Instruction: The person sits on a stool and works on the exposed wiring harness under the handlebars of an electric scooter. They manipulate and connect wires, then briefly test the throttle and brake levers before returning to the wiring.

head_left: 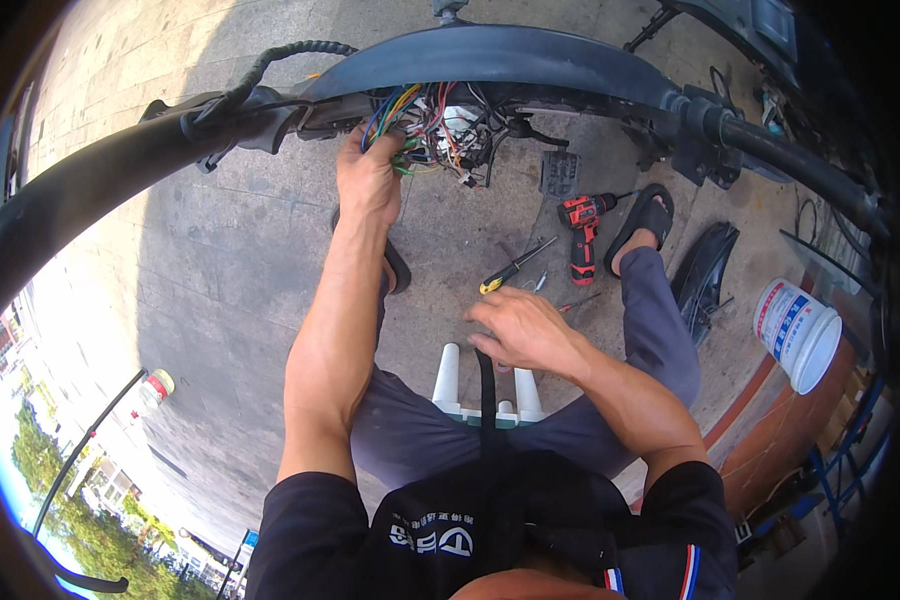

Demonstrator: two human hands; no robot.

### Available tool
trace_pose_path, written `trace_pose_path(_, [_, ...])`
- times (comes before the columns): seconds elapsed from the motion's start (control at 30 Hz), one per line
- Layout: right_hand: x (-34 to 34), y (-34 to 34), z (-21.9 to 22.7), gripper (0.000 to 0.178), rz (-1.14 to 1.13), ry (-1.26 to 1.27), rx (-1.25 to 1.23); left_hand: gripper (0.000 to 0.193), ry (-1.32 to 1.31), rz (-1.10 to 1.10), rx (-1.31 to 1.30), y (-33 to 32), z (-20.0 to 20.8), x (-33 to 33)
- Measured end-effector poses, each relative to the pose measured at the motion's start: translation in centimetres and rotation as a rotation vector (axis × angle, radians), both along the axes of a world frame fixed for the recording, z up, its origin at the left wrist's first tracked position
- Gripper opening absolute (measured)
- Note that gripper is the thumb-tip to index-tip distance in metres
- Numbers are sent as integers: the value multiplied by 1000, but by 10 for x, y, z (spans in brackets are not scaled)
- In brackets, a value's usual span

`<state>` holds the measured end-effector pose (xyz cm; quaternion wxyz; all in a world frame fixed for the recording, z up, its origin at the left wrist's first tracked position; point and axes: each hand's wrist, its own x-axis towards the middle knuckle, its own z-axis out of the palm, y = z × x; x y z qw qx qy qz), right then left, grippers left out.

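Left hand (372, 172) held coloured wires (398, 103) at 11 o'clock; right hand (530, 328) hung half-curled near centre, toward 4. Yellow-handled screwdriver (513, 268), red drill (582, 240) lay toward 2, white bucket (782, 318) at 3.

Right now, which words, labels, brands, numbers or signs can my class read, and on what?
White bucket: blue and red printing on its side; wording not copied here.
Black shirt: white lettering and emblem; likewise not copied.
Red-and-black drill: any markings too small to read.
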<state>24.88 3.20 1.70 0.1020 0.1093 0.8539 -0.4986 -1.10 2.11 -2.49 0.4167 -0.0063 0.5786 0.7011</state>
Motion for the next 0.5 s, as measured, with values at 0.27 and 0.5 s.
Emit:
trace_pose_path(0.27, [-2,0,0,27,24,-38,-1,18,-67,76,18,-1,-5,3])
trace_pose_path(0.5, [-3,-1,-1,26,10,-17,-4,17,-69,47,-4,-2,-5,0])
